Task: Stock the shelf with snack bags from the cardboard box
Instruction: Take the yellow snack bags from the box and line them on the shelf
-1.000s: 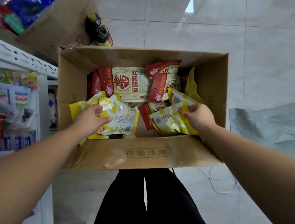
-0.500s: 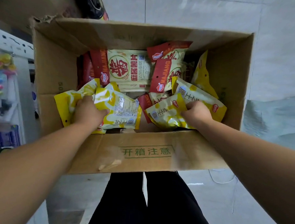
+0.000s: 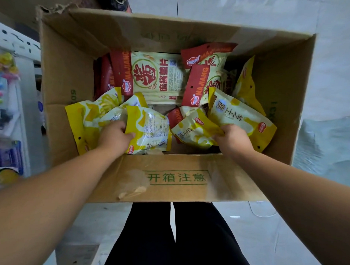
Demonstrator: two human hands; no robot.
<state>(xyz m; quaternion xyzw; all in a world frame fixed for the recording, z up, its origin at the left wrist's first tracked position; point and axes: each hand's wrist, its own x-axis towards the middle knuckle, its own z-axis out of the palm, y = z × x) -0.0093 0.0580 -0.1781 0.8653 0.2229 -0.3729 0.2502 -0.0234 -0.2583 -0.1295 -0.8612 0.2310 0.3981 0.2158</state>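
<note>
Cardboard walls and spread flaps keep the cardboard box point(image 3: 178, 184) wide open, so both arms can reach in at once.

Head view: the left hand point(image 3: 114, 136), at 7 o'clock in the box, has its fingers point(image 3: 129, 134) curled round the edge of a yellow snack bag point(image 3: 150, 129), pinching the seam, probably because the puffed body would slip. The right hand point(image 3: 233, 140), at 5 o'clock, grips a second yellow bag point(image 3: 196, 129) the same way, with a third point(image 3: 241, 115) lying just beside it. Red-and-cream bags point(image 3: 156, 75) lie untouched toward 12 o'clock. The shelf point(image 3: 17, 41) stands at 9 o'clock of the frame, near enough for a short carry. All the snack bags seen here are in the box, so the grasping step looks under way.
</note>
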